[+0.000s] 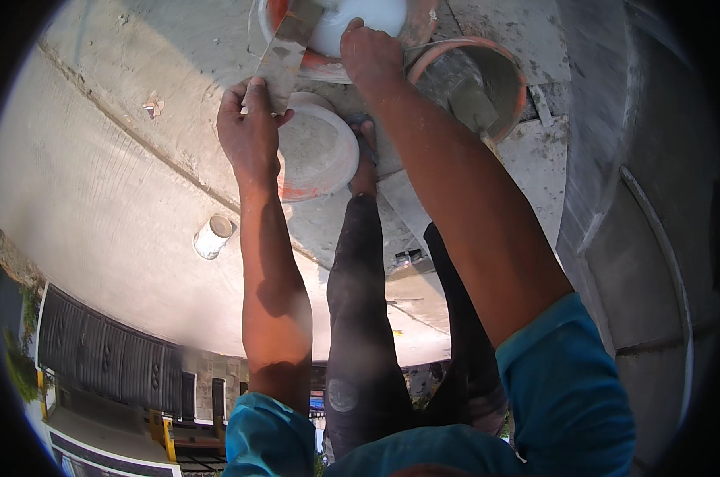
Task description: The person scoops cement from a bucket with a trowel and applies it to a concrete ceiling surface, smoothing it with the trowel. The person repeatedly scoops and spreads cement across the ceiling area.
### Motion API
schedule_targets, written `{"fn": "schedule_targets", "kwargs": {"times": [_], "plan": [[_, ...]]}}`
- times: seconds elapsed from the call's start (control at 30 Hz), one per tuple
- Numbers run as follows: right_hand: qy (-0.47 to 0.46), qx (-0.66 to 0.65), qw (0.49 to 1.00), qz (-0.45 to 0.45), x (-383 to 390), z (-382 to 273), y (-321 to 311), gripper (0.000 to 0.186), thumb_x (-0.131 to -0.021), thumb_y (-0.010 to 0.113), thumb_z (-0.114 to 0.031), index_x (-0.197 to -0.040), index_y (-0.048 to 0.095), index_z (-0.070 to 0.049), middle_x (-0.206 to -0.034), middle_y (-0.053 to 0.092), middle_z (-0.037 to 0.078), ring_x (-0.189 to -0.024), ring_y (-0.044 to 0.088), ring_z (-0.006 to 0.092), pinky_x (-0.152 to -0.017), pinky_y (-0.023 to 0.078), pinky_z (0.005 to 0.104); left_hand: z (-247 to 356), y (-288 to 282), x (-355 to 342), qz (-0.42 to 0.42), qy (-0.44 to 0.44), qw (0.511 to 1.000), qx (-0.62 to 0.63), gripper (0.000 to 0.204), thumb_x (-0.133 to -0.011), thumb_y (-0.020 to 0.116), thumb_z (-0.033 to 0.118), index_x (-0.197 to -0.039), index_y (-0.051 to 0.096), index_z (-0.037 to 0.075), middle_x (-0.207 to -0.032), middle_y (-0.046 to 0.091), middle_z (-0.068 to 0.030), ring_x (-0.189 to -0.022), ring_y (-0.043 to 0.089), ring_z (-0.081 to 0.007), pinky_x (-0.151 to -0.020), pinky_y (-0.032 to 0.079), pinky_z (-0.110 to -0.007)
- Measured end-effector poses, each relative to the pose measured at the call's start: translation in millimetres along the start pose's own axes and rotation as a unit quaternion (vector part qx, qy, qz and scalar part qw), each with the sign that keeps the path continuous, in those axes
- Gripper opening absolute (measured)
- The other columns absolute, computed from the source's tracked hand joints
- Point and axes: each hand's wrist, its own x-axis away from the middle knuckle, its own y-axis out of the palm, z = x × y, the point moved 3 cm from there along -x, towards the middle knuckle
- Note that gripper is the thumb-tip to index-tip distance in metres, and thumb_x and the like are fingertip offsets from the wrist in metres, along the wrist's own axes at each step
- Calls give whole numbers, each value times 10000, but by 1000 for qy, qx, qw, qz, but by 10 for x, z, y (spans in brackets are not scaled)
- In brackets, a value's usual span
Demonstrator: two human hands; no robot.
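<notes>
Okay, left hand (251,131) is up near the basin; fingertips together, seemingly pinched on the near corner of a thin flat piece (283,59), with one digit sticking out to the side; the piece slants up from those fingertips to the basin's left part, and a grey square patch shows at its far end; right hand (372,54) sits over the near right part of the orange-and-white basin (325,70), fingers curled in; can't tell whether they're clamped on anything, back of the hand hides it; bright white stuff in the basin beside that hand.

Right of the basin, an orange-rimmed bucket (521,89) with a grey flat tool (473,106) inside; below the basin, a round pale tub (303,193), orange on its near side, grey material in it, just right of the left hand; sandalled foot (365,149) right beside the tub; white can (214,237) on the pale floor (129,203), left of the left forearm; dark ribbed gate (106,350) at lower left.
</notes>
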Motion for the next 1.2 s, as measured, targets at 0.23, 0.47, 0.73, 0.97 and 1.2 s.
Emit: {"fn": "schedule_targets", "kwargs": {"times": [0.23,0.47,0.73,0.97,1.2], "plan": [[-40,-20,968,247,84,283,-671,202,-890,685,-270,-958,660,-81,-906,695,109,-816,702,319,-704,561,442,8,-33,48,-52,1,998,-21,309,-1048,520,216,-1158,462,-67,-955,661,-170,-795,728,-209,-584,602,-284],[-95,-267,894,347,-32,450,-607,251,-937,664,-262,-1044,588,-48,-893,658,154,-798,674,373,-686,537,472,-12,159,72,-105,20,993,-49,422,-1032,523,213,-1287,502,-121,-1083,676,-195,-855,740,-229,-651,593,-296],[-53,-451,833,315,593,377,-594,208,-995,584,-205,-1080,546,-20,-926,708,186,-873,700,378,-746,543,433,75,247,147,-114,7,993,-30,401,-1031,468,198,-1257,551,-123,-1071,685,-184,-857,736,-224,-655,588,-297],[-82,-396,843,354,477,312,-438,183,-988,566,-184,-1104,555,-43,-898,688,192,-858,671,412,-723,522,498,28,69,205,-130,25,990,-41,392,-1031,437,185,-1226,554,-134,-1080,676,-194,-863,735,-225,-646,588,-291],[20,-385,852,353,265,498,-461,170,-966,562,-147,-1098,564,-40,-916,675,221,-863,663,426,-720,518,503,-135,50,152,-120,8,993,-4,320,-1039,443,121,-1234,544,-111,-1014,681,-176,-790,733,-210,-577,583,-279]]}}
